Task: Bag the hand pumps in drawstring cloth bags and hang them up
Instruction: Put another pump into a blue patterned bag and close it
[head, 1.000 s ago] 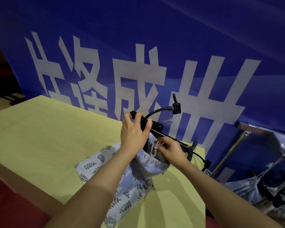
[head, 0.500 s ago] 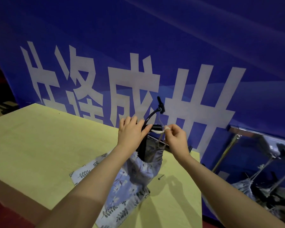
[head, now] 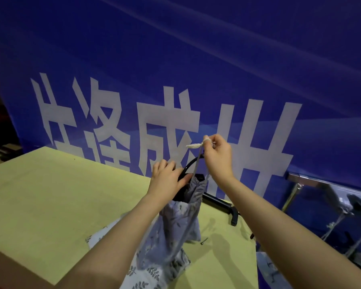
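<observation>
Above the bench (head: 50, 195), the left hand (head: 167, 180) gripped the cloth bag (head: 181, 215) at its gathered mouth, while the right hand (head: 217, 155) pinched its drawstring (head: 197, 163) taut above.

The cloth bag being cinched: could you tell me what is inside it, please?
A black hand pump pokes out of the cloth bag, its hose arching above the left hand. The pump's lower body is covered by fabric.

Bare forearms (head: 121, 236) — apparently no sleeves
</observation>
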A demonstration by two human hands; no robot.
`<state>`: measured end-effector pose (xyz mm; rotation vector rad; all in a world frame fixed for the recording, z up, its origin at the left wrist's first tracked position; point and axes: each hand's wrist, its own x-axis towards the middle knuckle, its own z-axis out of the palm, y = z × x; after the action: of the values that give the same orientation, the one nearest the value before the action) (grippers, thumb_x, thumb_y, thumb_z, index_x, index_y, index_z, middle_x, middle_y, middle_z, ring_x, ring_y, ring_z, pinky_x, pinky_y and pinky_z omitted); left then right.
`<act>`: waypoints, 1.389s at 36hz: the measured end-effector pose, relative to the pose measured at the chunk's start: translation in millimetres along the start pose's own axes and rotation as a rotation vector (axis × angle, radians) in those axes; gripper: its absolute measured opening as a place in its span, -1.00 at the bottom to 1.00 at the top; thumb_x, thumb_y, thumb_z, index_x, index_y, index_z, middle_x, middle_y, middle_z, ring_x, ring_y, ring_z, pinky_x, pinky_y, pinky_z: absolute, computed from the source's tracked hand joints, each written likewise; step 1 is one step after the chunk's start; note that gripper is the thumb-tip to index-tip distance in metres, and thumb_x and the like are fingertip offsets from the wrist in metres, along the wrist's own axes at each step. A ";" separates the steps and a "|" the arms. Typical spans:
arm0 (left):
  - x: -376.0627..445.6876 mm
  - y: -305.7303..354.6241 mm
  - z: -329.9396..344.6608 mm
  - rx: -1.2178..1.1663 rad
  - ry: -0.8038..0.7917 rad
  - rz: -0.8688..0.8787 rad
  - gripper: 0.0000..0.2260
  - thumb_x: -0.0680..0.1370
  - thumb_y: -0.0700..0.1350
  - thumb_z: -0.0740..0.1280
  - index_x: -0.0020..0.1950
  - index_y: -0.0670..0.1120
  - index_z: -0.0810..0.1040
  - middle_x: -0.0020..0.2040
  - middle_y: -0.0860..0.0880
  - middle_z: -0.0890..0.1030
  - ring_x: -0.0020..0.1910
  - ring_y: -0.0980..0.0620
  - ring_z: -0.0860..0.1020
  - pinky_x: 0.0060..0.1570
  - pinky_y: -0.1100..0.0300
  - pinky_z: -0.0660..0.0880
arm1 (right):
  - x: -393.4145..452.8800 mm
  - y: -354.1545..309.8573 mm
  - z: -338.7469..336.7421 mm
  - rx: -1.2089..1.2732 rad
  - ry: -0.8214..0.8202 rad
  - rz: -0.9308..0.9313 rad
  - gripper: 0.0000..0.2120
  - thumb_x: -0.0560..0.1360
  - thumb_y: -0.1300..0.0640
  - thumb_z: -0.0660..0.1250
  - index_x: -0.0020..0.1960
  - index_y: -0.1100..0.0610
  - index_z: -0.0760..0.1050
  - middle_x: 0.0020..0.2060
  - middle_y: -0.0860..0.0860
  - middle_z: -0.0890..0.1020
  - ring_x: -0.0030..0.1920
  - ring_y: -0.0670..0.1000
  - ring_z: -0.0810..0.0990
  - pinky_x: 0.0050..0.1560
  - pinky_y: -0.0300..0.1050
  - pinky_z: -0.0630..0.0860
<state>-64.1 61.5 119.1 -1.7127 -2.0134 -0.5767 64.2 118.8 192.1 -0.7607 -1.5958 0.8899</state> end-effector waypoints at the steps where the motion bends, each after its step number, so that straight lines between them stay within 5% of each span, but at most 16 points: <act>1: 0.0 -0.4 0.7 -0.013 -0.013 -0.001 -0.46 0.50 0.25 -0.04 -0.05 -0.07 0.61 -0.11 -0.03 0.55 -0.03 -0.11 0.46 -0.01 0.11 0.13 | 2.1 -1.1 0.8 0.001 0.000 0.010 -0.78 0.61 0.11 0.18 -0.14 0.20 0.46 -0.41 0.00 0.47 -0.45 -0.20 0.44 -0.39 -0.32 0.42; 4: -2.2 -0.8 2.2 -0.042 -0.016 -0.008 -0.39 0.49 0.27 -0.12 0.00 -0.08 0.59 -0.05 -0.06 0.55 0.03 -0.13 0.45 0.01 0.12 0.12 | 5.2 -2.4 3.5 -0.011 -0.031 0.046 -0.77 0.61 0.09 0.18 -0.17 0.17 0.45 -0.39 0.07 0.52 -0.40 -0.07 0.47 -0.32 -0.14 0.47; 10: -4.1 0.1 3.9 -0.235 -0.050 -0.084 -0.59 0.59 0.15 0.11 0.35 -0.03 0.33 0.23 -0.01 0.48 0.28 -0.03 0.35 0.25 0.14 0.11 | 4.0 -9.9 3.1 0.012 -0.107 0.071 -0.79 0.61 0.17 0.15 -0.11 0.25 0.47 -0.41 0.08 0.58 -0.47 -0.15 0.55 -0.47 -0.35 0.42; 17: 1.5 15.0 -4.0 -0.588 -0.155 -0.123 -0.68 0.51 0.22 0.23 0.23 0.16 0.44 0.28 0.15 0.39 0.35 0.08 0.25 0.42 0.03 -0.18 | 3.6 -15.7 5.4 0.013 -0.142 0.047 -0.78 0.63 0.15 0.14 -0.06 0.26 0.46 -0.34 0.06 0.65 -0.43 -0.19 0.56 -0.47 -0.37 0.43; 25: 0.4 17.1 7.1 -0.533 -0.103 -0.195 -0.76 0.52 0.17 0.28 0.06 0.11 0.62 0.27 0.14 0.44 0.36 0.08 0.20 0.36 0.13 -0.22 | 6.5 -24.0 7.4 0.143 -0.090 0.037 -0.81 0.64 0.13 0.11 -0.08 0.17 0.41 -0.28 0.16 0.64 -0.47 -0.04 0.52 -0.40 -0.17 0.52; 32: -3.4 17.3 13.3 -0.381 -0.072 -0.170 -0.78 0.54 0.15 0.23 0.02 0.13 0.62 0.30 0.08 0.42 0.37 0.02 0.19 0.32 0.15 -0.29 | 5.7 -25.0 15.8 0.285 0.018 0.061 -0.82 0.65 0.16 0.08 -0.08 0.15 0.39 -0.26 0.17 0.62 -0.34 0.04 0.64 -0.31 -0.22 0.60; 42: -9.1 23.6 13.1 -0.167 -0.076 -0.146 -0.70 0.54 0.17 0.09 0.06 0.10 0.54 0.22 0.01 0.43 0.28 -0.07 0.27 0.30 0.02 -0.14 | -0.5 -26.3 11.6 0.278 0.047 0.018 -0.82 0.64 0.17 0.09 -0.09 0.11 0.41 -0.28 0.14 0.60 -0.33 0.04 0.63 -0.30 -0.22 0.61; 47: 0.1 29.9 5.6 -0.074 0.008 -0.153 -0.83 0.49 0.08 0.22 -0.11 0.04 0.53 -0.06 -0.06 0.51 0.02 -0.16 0.45 0.12 -0.03 0.04 | 2.4 -35.8 1.4 0.283 0.107 -0.003 -0.82 0.64 0.15 0.12 -0.11 0.09 0.41 -0.32 0.09 0.58 -0.34 0.04 0.59 -0.29 -0.18 0.60; 50: 12.6 42.8 -7.8 -0.068 0.029 -0.125 -0.81 0.50 0.07 0.20 -0.08 0.01 0.53 -0.01 -0.08 0.52 0.04 -0.16 0.42 0.12 -0.03 0.05 | 7.5 -44.6 -8.4 0.268 0.155 -0.038 -0.81 0.63 0.13 0.13 -0.13 0.08 0.42 -0.32 0.09 0.59 -0.34 0.03 0.60 -0.28 -0.15 0.60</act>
<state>-23.1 73.6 134.2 -1.6150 -2.1134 -0.7145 70.0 103.7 235.1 -0.5928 -1.3186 0.9699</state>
